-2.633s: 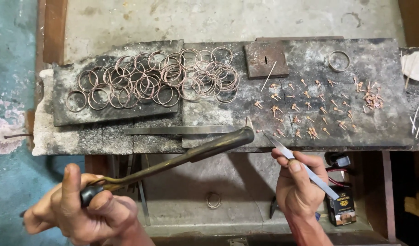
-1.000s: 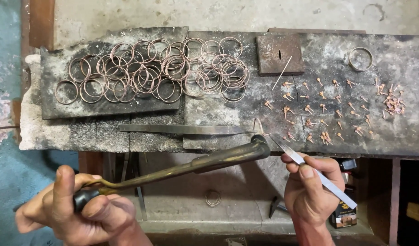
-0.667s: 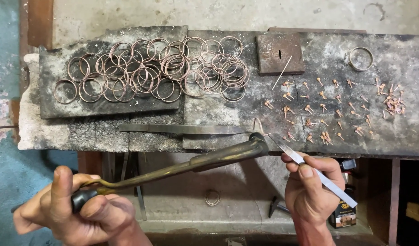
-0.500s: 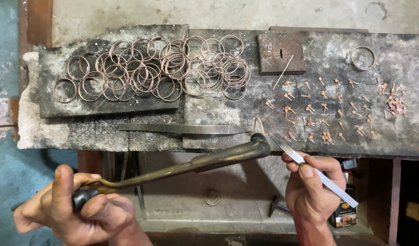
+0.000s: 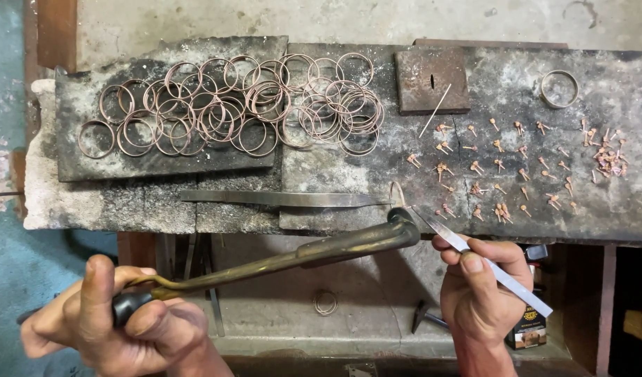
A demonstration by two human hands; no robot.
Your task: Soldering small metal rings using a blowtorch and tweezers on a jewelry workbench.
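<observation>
Small ring (image 5: 397, 194) stands at the desk (image 5: 335, 174) front edge, pinched by tweezers (image 5: 474, 255) in the right grip (image 5: 485, 286); left grip (image 5: 118, 318), at 8 o'clock, clasps the torch (image 5: 321, 250).

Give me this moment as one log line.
left hand: grips torch | right hand: holds tweezers | tips meet at small ring on slab

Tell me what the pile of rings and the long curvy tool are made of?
The rings look like copper or a similar metal: thin wire loops with a pinkish-orange shine. The curvy tool, held in the left hand, looks like brass: dull yellow-brown metal with dark tarnish, and a black grip that could be rubber or plastic. The thin tweezers in the right hand look like plain grey steel.
</observation>
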